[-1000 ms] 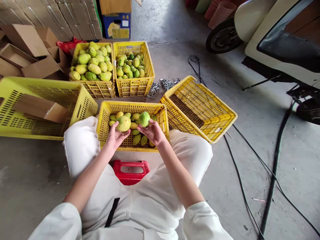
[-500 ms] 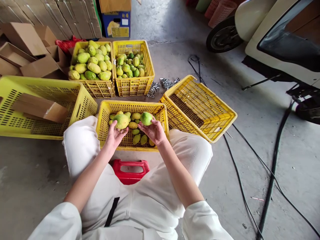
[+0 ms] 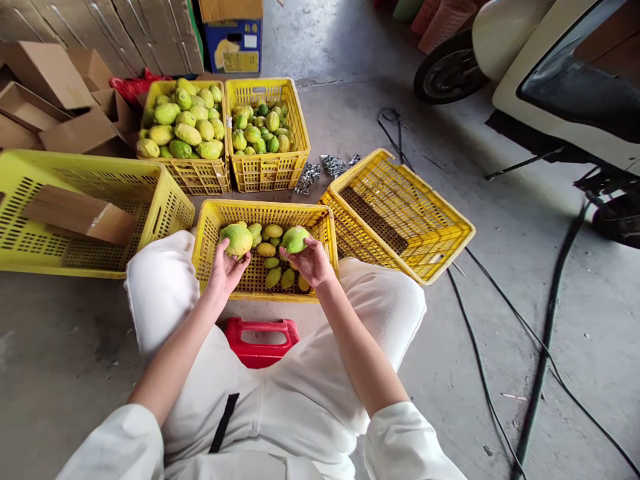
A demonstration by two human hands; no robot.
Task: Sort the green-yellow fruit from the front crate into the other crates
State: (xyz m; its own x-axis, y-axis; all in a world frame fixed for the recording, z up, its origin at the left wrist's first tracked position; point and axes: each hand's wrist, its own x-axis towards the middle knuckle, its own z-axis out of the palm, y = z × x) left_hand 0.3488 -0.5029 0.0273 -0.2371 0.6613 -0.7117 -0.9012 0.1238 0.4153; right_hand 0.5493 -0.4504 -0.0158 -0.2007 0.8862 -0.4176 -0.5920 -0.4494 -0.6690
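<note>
My left hand (image 3: pixel 227 270) grips a yellow-green fruit (image 3: pixel 237 239), thumb at its near side; the fingers under it are partly out of sight, so I can't tell how many touch. My right hand (image 3: pixel 315 263) is closed round a greener fruit (image 3: pixel 295 239), whose right end my fingers cover. I hold both above the yellow crate (image 3: pixel 267 205) in front of me, the two fruits apart. Down inside lie smaller fruits (image 3: pixel 273 278), some hidden by what I'm holding, so I can't count them. My knees overlap the crate's near corners, and my white trousers (image 3: pixel 175 287) hide part of the red thing (image 3: pixel 261 345) between my legs; I can't make out what it is. At left, a larger crate (image 3: pixel 175 200) with cardboard (image 3: pixel 83 213) in it runs out of view; at right, the vehicle (image 3: pixel 520 53) is cut off too
</note>
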